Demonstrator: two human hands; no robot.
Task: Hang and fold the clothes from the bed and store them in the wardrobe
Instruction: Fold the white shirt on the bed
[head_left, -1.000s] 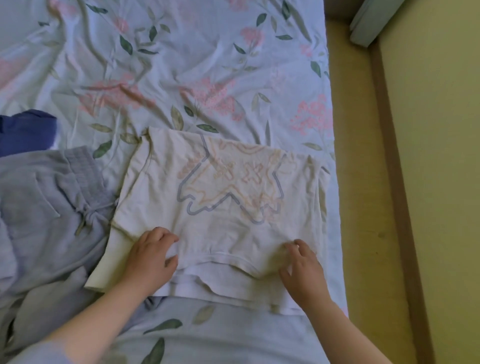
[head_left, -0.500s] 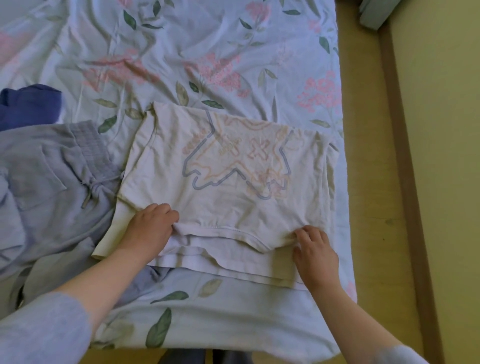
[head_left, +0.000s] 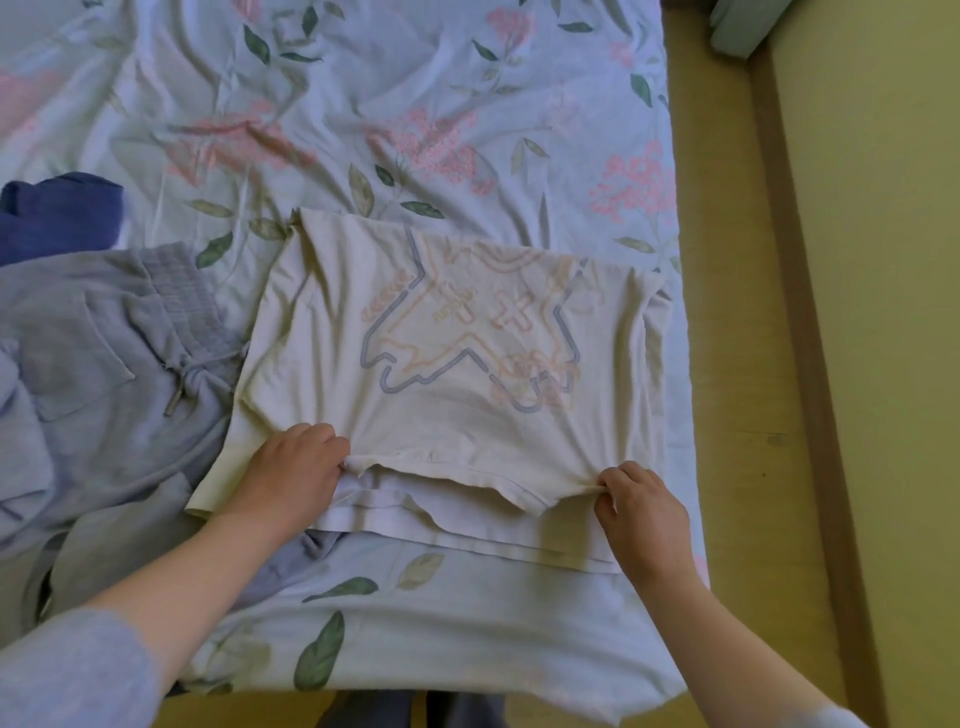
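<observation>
A cream T-shirt (head_left: 322, 332) with a faded pastel print lies folded on the floral bed sheet (head_left: 363, 104), its top layer folded towards me over the lower one. My left hand (head_left: 291, 467) pinches the near edge of that top layer on the left. At the right corner of the same edge, my right hand (head_left: 639, 512) pinches the cloth between thumb and fingers. Grey drawstring trousers (head_left: 104, 374) lie crumpled to the left, touching the shirt.
A dark blue garment (head_left: 57, 213) sits at the far left of the bed. The bed's right edge runs along a yellow-green floor (head_left: 748, 364), with a wall or panel further right. The near bed edge is just below my arms.
Both hands have slid towards me along the shirt and now pinch the near edge of its top layer. The view has shifted, so more of the near bed edge shows.
</observation>
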